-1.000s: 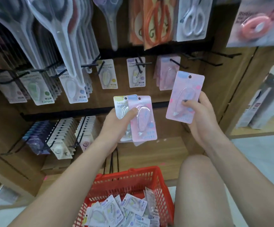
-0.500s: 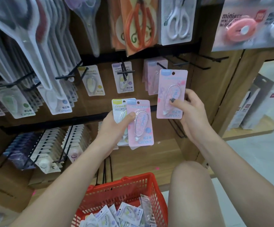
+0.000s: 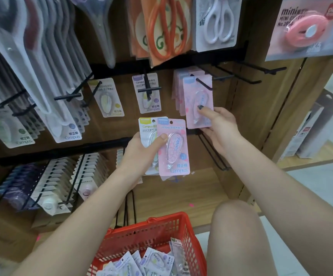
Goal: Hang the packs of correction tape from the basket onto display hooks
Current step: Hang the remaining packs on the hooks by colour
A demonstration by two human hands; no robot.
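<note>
Wooden display shelving [image 3: 247, 120] fills the background, fitted with black display hooks [image 3: 233, 76] that carry scissors above and carded correction tape below. Your right hand [image 3: 219, 126] pinches a pink pack [image 3: 198, 96] by its lower part, thumb on the blister, and holds it up against the row of matching pink packs [image 3: 178, 90]; the tip of one hook [image 3: 204, 84] passes through or just in front of its top edge, which of the two you cannot tell. Your left hand [image 3: 141, 150] grips a small fan of packs, thumb across the front: a second pink pack [image 3: 176, 148] lies uppermost and a yellow-labelled pack [image 3: 147, 128] shows behind it to the left. Both are held upright, below and to the left of the pack at the hook. Near the bottom of the view stands the red basket [image 3: 151, 234], between your forearm and knee, with more packs of correction tape [image 3: 147, 263] lying loose inside it.
</note>
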